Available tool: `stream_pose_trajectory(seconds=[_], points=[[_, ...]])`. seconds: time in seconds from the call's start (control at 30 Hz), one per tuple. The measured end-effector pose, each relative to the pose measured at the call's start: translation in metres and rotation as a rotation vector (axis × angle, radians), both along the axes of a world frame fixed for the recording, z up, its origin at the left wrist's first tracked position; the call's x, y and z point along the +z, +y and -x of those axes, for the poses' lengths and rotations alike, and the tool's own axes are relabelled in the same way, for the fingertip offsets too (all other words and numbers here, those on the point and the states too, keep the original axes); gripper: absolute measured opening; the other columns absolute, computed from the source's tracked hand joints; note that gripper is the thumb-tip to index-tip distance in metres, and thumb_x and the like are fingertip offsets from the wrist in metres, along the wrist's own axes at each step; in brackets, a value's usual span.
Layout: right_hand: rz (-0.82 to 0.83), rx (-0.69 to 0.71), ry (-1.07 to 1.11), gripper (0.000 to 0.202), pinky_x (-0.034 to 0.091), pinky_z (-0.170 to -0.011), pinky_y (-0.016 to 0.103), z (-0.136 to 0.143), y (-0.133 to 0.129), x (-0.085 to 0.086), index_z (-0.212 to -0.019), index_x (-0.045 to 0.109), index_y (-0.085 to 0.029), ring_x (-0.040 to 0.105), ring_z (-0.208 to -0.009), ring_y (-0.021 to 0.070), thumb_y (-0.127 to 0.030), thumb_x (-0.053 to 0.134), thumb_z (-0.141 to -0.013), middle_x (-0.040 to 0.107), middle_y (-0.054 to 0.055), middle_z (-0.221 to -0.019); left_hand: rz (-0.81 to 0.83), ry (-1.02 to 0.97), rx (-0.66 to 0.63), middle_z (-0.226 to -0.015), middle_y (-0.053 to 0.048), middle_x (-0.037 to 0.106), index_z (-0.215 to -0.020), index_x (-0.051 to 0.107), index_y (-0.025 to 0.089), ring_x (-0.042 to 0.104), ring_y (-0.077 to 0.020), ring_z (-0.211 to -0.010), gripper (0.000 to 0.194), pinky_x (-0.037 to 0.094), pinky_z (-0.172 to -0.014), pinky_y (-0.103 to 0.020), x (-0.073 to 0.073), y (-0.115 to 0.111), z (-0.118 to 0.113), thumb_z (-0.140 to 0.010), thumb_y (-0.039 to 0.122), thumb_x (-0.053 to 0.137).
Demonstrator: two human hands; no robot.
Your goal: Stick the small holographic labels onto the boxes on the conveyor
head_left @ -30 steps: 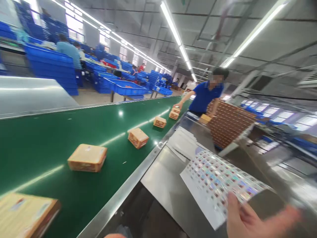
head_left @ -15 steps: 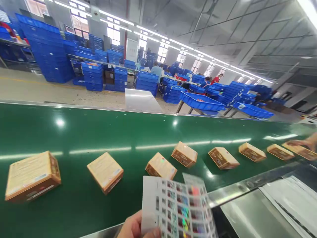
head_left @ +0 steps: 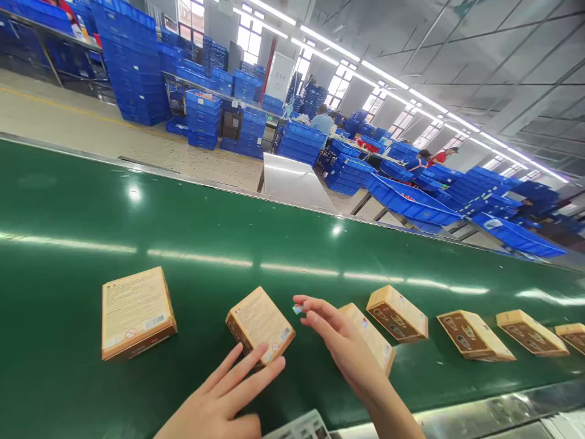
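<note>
Fingers spread, my left hand (head_left: 228,396) rests its fingertips on the near edge of a tan and brown box (head_left: 261,323) on the green conveyor belt (head_left: 205,213). To the right of that box, my right hand (head_left: 340,338) pinches a small shiny sticker (head_left: 298,309) between thumb and fingertips. It partly covers another box (head_left: 372,341) behind it. A sticker sheet (head_left: 304,427) shows only its upper part at the bottom edge, beside my left hand.
One more box (head_left: 137,311) sits on the belt at the left, and several stand in a row toward the right. A metal rail (head_left: 503,405) borders the near side. Beyond the belt are blue crates (head_left: 132,67) and seated people.
The view has shifted and tilted. Both hands now reach over the belt; my left hand touches a box, and the sticker sheet is lower. My right hand has come in with a sticker.
</note>
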State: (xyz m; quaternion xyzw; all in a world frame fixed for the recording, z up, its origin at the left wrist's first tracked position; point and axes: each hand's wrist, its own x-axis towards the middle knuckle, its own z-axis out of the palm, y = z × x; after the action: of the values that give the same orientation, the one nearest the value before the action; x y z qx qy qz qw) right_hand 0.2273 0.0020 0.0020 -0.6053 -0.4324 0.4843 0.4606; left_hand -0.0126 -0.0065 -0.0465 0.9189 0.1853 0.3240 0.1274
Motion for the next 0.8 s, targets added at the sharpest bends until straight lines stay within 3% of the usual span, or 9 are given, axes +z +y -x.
stream_pose_trajectory(seconds=[0.07, 0.17, 0.23, 0.33, 0.5, 0.8], points=[[0.074, 0.087, -0.001, 0.041, 0.046, -0.103, 0.040, 0.005, 0.021, 0.000, -0.085, 0.075, -0.023, 0.063, -0.115, 0.0268, -0.062, 0.079, -0.072, 0.070, 0.009, -0.124, -0.196, -0.066, 0.023, -0.153, -0.010, 0.050, -0.064, 0.056, 0.020, 0.036, -0.0258, -0.147, 0.034, 0.012, -0.126, -0.037, -0.016, 0.009, -0.013, -0.098, 0.020, 0.057], [0.115, 0.164, 0.033, 0.039, 0.050, -0.093, 0.038, 0.007, 0.030, 0.001, -0.080, 0.072, -0.021, 0.066, -0.102, 0.0247, -0.058, 0.077, -0.075, 0.073, 0.009, -0.116, -0.233, -0.089, 0.058, -0.155, -0.009, 0.048, -0.063, 0.056, 0.021, 0.039, -0.0256, -0.145, 0.031, 0.014, -0.126, -0.039, -0.040, 0.008, -0.030, -0.093, 0.020, 0.062], [0.105, 0.173, 0.056, 0.037, 0.051, -0.085, 0.035, 0.007, 0.028, 0.000, -0.078, 0.069, -0.021, 0.066, -0.097, 0.0237, -0.057, 0.076, -0.077, 0.074, 0.008, -0.110, -0.215, -0.116, 0.078, -0.152, -0.007, 0.051, -0.064, 0.058, 0.021, 0.044, -0.0232, -0.142, 0.032, 0.017, -0.126, -0.036, -0.044, 0.003, -0.038, -0.095, 0.014, 0.054], [0.090, 0.113, 0.056, 0.039, 0.052, -0.081, 0.034, 0.008, 0.021, -0.007, -0.069, 0.065, -0.020, 0.066, -0.096, 0.0252, -0.057, 0.078, -0.074, 0.074, 0.009, -0.109, -0.193, -0.120, 0.097, -0.142, -0.004, 0.062, -0.064, 0.060, 0.021, 0.055, -0.0190, -0.134, 0.040, 0.017, -0.125, -0.031, -0.030, 0.001, -0.042, -0.094, 0.002, 0.041], [0.057, -0.076, 0.072, 0.035, 0.054, -0.078, 0.033, 0.010, 0.008, -0.022, -0.072, 0.071, -0.020, 0.066, -0.092, 0.0251, -0.054, 0.080, -0.072, 0.074, 0.009, -0.105, -0.197, -0.039, 0.044, -0.133, 0.000, 0.069, -0.064, 0.062, 0.021, 0.066, -0.0156, -0.120, 0.043, 0.013, -0.123, -0.027, 0.001, 0.007, -0.044, -0.092, -0.003, 0.040], [0.019, -0.118, 0.084, 0.031, 0.053, -0.073, 0.029, 0.001, 0.000, -0.023, -0.071, 0.071, -0.021, 0.066, -0.087, 0.0217, -0.050, 0.079, -0.075, 0.072, 0.007, -0.103, -0.155, -0.014, 0.004, -0.136, -0.002, 0.066, -0.068, 0.066, 0.020, 0.063, -0.0162, -0.124, 0.044, 0.014, -0.123, -0.027, 0.003, 0.005, -0.060, -0.093, -0.003, 0.038]])
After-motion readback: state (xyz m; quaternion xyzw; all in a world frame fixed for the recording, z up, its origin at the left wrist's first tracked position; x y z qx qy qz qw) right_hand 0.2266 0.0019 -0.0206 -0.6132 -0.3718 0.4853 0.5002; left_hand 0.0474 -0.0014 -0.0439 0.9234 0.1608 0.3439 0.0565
